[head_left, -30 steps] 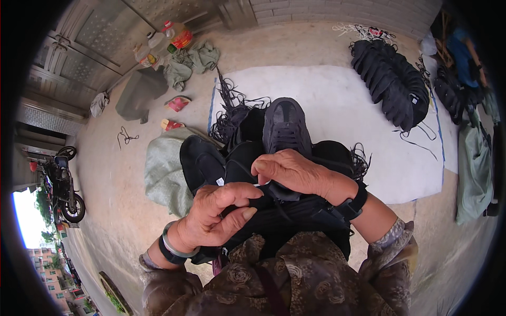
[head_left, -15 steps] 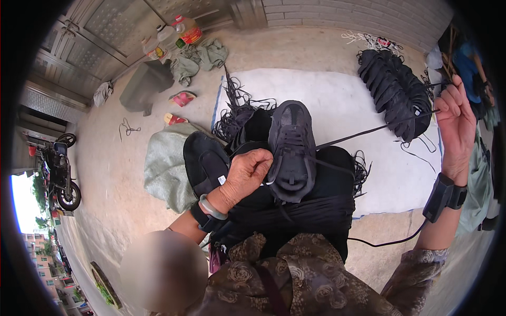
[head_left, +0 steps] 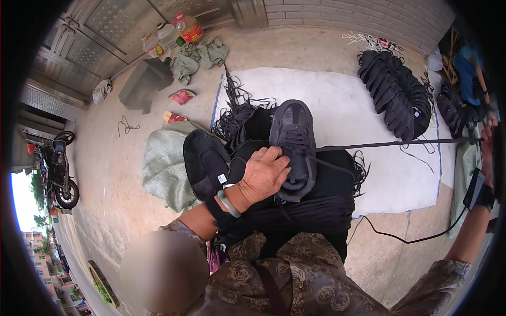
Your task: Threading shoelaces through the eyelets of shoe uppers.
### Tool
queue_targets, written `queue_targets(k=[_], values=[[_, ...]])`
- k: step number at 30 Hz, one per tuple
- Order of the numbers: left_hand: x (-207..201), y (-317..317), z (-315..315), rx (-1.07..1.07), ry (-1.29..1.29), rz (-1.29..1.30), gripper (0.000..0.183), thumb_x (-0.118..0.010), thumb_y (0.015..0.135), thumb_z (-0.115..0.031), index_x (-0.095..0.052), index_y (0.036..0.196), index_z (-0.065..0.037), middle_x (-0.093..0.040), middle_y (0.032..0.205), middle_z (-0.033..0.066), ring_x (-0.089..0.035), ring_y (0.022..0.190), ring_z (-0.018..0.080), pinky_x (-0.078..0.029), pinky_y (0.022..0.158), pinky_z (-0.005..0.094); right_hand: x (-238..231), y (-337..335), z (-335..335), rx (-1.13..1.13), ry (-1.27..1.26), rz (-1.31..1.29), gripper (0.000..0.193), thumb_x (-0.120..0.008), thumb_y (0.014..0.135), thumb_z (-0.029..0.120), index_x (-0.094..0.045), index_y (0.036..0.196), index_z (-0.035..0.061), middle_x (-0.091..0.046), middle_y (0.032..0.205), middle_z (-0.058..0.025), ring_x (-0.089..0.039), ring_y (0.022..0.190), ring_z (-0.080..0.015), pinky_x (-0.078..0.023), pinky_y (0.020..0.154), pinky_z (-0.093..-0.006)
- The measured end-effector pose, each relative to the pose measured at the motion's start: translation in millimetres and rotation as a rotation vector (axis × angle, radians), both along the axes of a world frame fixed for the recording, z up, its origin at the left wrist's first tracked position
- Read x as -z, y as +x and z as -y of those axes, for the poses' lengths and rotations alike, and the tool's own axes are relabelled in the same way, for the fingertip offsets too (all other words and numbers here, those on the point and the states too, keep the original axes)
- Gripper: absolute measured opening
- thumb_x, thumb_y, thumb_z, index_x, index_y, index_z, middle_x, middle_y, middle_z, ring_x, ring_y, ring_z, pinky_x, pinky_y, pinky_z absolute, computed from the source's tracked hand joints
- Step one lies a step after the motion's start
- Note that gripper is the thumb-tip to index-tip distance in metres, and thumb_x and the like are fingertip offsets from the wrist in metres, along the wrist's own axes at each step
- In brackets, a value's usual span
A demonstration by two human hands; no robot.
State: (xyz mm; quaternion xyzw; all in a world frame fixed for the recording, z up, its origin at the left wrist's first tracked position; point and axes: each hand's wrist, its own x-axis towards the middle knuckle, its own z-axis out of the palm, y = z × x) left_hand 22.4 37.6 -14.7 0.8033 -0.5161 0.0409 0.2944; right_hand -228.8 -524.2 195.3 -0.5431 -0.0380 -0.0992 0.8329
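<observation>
A black shoe upper (head_left: 293, 150) rests on my lap, its toe pointing away and several rows of lace crossing its front. My left hand (head_left: 265, 171) is closed on its left side, fingers curled over the edge by the opening. From the shoe's right side a black shoelace (head_left: 395, 144) runs taut to the far right. There my right hand (head_left: 488, 138) holds its end in closed fingers, partly lost at the dark rim of the picture. More black uppers (head_left: 206, 163) lie left of my left hand, and a bundle of black laces (head_left: 316, 216) lies across my lap.
Rows of stacked black uppers (head_left: 392, 95) sit on a white sheet (head_left: 327, 87). Loose black laces (head_left: 234, 113) lie at its left edge. A grey-green sack (head_left: 166, 163), slippers (head_left: 182, 97) and bottles (head_left: 188, 29) are on the left. A black cable (head_left: 406, 240) hangs from my right wrist.
My right hand has swung outward to the right and lower, drawing a longer stretch of lace out of the shoe. My left hand has shifted right, farther onto the shoe.
</observation>
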Motion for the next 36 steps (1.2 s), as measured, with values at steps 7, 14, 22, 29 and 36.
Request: queue_targets(k=[7,14,22,29,36], values=[[1,-5,0,-0.068,0.279,0.13,0.034,-0.066,0.071,-0.02,-0.058,0.102,-0.009,-0.049,0.109,0.0124,-0.053,0.086,0.0278,-0.045,0.073,0.0388,103,102,-207,0.584,-0.692,-0.357,0.021,-0.047,0.093,0.021,-0.055,0.106,0.0057,-0.053,0.065,0.0022,-0.04,0.046,-0.0018,-0.027,0.042,-0.0166],[0,-2,2,-0.11,0.353,0.094,0.028,-0.062,0.073,-0.017,-0.061,0.101,-0.01,-0.051,0.112,0.0143,-0.055,0.087,0.0292,-0.048,0.073,0.0415,200,149,-379,0.281,-0.852,-0.061,0.009,-0.058,0.078,0.0,-0.058,0.086,0.004,-0.058,0.076,-0.0074,-0.058,0.069,-0.0182,-0.046,0.062,-0.0274],[5,1,10,-0.137,0.344,0.147,0.028,-0.058,0.067,-0.011,-0.063,0.094,-0.008,-0.05,0.114,0.0148,-0.053,0.085,0.0294,-0.044,0.07,0.0399,238,169,-402,0.367,-1.574,0.055,0.009,-0.059,0.066,0.004,-0.059,0.075,0.0036,-0.051,0.112,-0.0078,-0.038,0.117,-0.0298,-0.029,0.095,-0.0518],[7,6,20,-0.166,0.322,0.063,0.023,-0.057,0.067,-0.009,-0.062,0.089,-0.007,-0.047,0.116,0.0153,-0.049,0.09,0.0311,-0.043,0.073,0.0409,242,174,-401,0.464,-1.621,0.009,0.009,-0.059,0.064,0.004,-0.059,0.072,0.0012,-0.049,0.115,-0.0132,-0.035,0.121,-0.0321,-0.024,0.098,-0.0572],[5,8,28,-0.197,0.377,-0.023,0.02,-0.059,0.069,-0.008,-0.061,0.089,-0.006,-0.043,0.121,0.0162,-0.047,0.097,0.0331,-0.043,0.078,0.0421,249,184,-409,0.526,-1.559,-0.026,0.012,-0.059,0.063,0.001,-0.057,0.075,0.0006,-0.049,0.11,-0.0137,-0.037,0.118,-0.032,-0.025,0.097,-0.0548]])
